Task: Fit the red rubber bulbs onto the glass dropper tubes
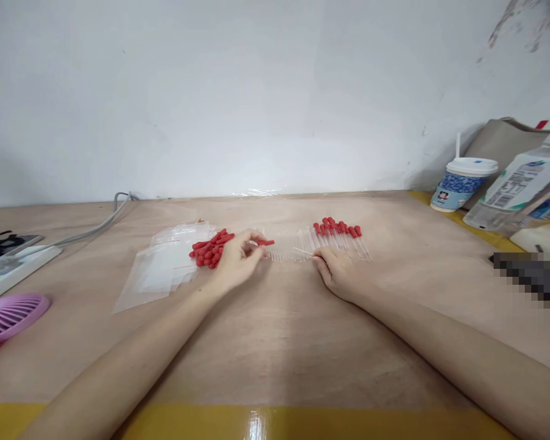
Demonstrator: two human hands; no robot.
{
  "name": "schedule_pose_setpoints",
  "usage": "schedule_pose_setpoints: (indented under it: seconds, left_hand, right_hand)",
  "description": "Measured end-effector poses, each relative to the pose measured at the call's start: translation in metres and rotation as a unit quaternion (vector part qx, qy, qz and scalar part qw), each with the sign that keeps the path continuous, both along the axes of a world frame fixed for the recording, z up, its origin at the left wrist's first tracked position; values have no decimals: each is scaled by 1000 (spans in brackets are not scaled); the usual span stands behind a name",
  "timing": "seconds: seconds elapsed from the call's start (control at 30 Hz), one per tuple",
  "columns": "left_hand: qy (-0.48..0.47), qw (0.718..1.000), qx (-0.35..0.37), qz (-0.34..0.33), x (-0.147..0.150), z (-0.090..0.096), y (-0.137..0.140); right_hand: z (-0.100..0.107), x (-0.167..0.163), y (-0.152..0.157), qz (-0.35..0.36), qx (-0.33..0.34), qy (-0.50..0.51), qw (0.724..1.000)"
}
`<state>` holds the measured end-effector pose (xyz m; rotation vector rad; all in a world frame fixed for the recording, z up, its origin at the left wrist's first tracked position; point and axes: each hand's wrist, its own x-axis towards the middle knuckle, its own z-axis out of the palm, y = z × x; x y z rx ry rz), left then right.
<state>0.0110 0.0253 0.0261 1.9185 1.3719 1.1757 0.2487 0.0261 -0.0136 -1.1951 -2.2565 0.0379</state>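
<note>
My left hand [241,260] is closed on a red rubber dropper bulb [266,242], whose narrow end points right. Across from it, my right hand [337,272] pinches a thin clear dropper tube [304,251], its tip aimed left at the bulb; the two are apart. A row of bare clear tubes [284,244] lies between and behind the hands. Beyond my right hand rest several tubes fitted with red bulbs [334,227]. Beside my left hand sits a pile of loose red bulbs [206,252], partly on clear plastic bags [158,269].
At the right stand a paper cup with a straw [461,183], a plastic bottle [513,189] and a grey bag [495,137]. At the left are a pink fan [16,315], a white power strip [22,269] with a grey cable [87,232], and a phone-like dark object [9,244].
</note>
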Motion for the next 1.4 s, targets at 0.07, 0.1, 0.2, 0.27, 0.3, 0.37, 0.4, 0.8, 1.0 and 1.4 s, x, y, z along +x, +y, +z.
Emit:
schedule_pose_setpoints:
  seconds: [0.07,0.1,0.2,0.27,0.3,0.37,0.4,0.8,1.0,1.4]
  left_hand:
    - [-93,993,-73,-21,13,-13,-6]
    - [-118,988,-92,-27,18,-18,-8]
    - [-130,985,-108,-39,22,-26,-11]
    - [-123,986,-105,-40,20,-28,-11]
    - [-118,987,-104,-42,19,-28,-10]
    - [-112,987,-104,-49,17,-29,-8]
    - [-111,987,-102,-51,16,-30,-7]
    - [-94,991,-66,-75,16,-37,-4]
    - [-107,984,-100,-104,18,-37,-4]
    - [-93,974,-98,-180,19,-30,-11]
  right_hand:
    - [-1,1,0,5,-7,6,1000]
    - [-1,1,0,8,-6,7,1000]
    - [-4,1,0,27,5,10,1000]
    - [-5,1,0,43,5,6,999]
    - [-5,0,0,48,3,3,999]
    - [-4,-1,-1,51,2,-1,999]
    - [-4,-1,-1,51,2,-2,999]
    - [7,-5,-10,85,-14,-5,996]
    - [16,-5,-12,91,5,-9,996]
    - [15,1,-7,141,-3,0,990]
